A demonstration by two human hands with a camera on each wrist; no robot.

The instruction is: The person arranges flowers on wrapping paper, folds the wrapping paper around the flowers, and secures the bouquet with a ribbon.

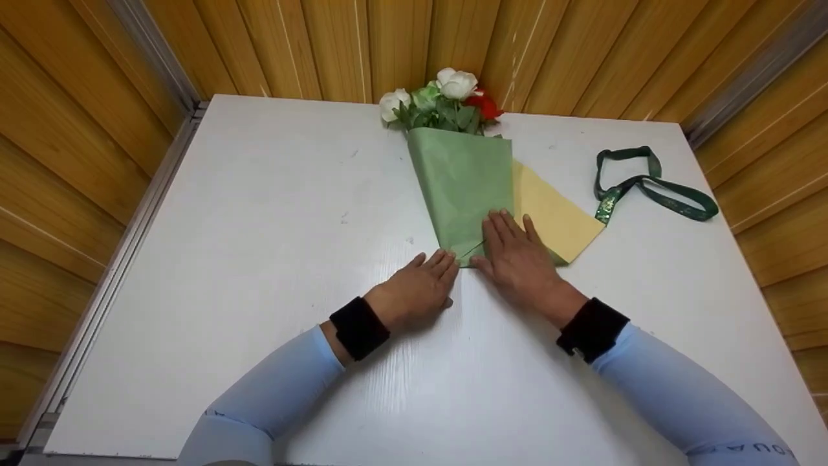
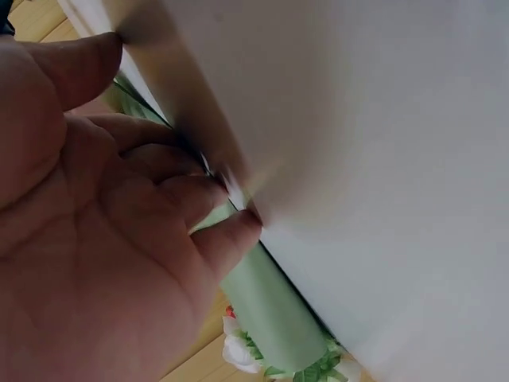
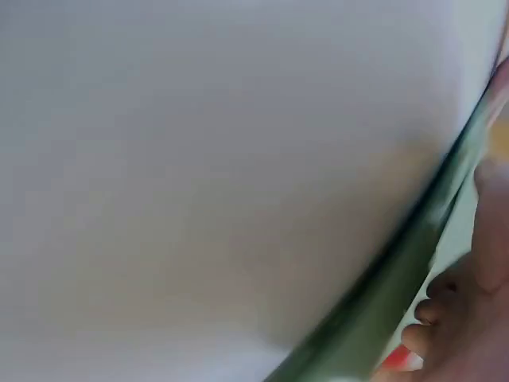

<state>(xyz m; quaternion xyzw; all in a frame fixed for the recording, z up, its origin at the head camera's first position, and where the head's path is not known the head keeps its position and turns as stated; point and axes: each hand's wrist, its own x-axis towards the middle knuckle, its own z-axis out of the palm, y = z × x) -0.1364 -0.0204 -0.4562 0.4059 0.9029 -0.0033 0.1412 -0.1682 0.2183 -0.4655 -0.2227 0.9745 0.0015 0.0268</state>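
A bouquet of white and red artificial-looking flowers (image 1: 446, 103) with green leaves lies on the white table, its lower part covered by green wrapping paper (image 1: 459, 181). The paper's pale yellow inner side (image 1: 556, 217) shows on the right, spread out flat. My left hand (image 1: 414, 288) rests its fingertips on the bottom left corner of the paper, as the left wrist view also shows. My right hand (image 1: 521, 265) lies with extended fingers on the lower right part of the green paper, pressing a folded edge. The stems are hidden inside the wrapping.
A dark green ribbon-like strap (image 1: 673, 194) lies looped at the right, one end touching the yellow paper corner. The white table (image 1: 259, 213) is bounded by wood-patterned walls (image 1: 336, 52) at the back and sides.
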